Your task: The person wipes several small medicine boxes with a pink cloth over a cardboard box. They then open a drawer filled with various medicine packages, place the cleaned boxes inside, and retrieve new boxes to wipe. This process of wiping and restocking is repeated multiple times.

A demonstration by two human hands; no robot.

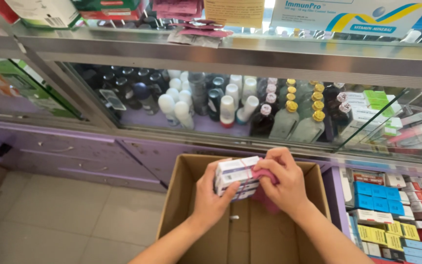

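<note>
Both grips clamp a banded stack of white boxes [235,178]; right hand [283,182] presses a pink cloth [264,177].

The boxes [235,177] in my left hand [210,195] are smooth, slightly glossy card, and the pink cloth [264,182] under my right hand [284,183] looks soft and matt. Below them the carton [181,195] is plain brown cardboard, dull and a little rough. Far behind, the cabinet [137,54] has shiny glass panes in brushed metal frames, with glossy plastic bottles [230,105] inside.
</note>
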